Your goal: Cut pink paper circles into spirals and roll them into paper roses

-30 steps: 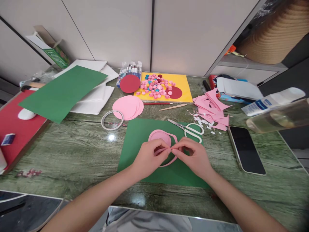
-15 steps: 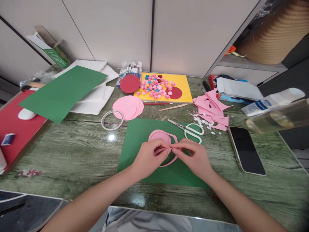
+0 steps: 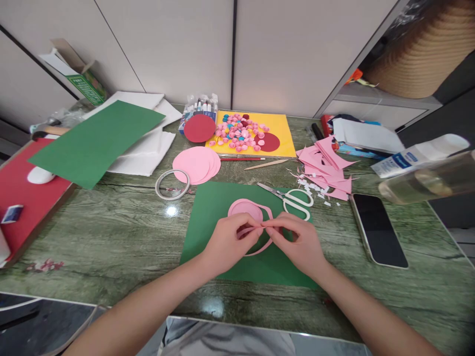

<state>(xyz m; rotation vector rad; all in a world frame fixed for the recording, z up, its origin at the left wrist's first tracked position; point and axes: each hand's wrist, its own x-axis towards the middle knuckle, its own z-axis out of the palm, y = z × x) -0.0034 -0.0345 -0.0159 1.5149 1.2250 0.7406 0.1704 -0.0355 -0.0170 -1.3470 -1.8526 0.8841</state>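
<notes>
Over a green paper sheet (image 3: 208,207), my left hand (image 3: 230,242) and my right hand (image 3: 299,240) meet fingertip to fingertip. Both are closed in a pinch on a narrow pink paper strip (image 3: 270,213), which curves out around the fingers in a spiral. Part of the strip is hidden by the fingers. Just beyond them lies a round pink paper piece (image 3: 245,208), joined or close to the strip; I cannot tell which. White-handled scissors (image 3: 297,199) rest behind my right hand with their blades pointing left.
Pink paper circles (image 3: 195,164) and a tape roll (image 3: 159,185) lie at the back left. Rolled paper bits (image 3: 237,133) cover a yellow sheet (image 3: 285,133). Pink scraps (image 3: 322,165), a phone (image 3: 378,230), a glue bottle (image 3: 419,154) and a clear bottle (image 3: 426,180) are at right.
</notes>
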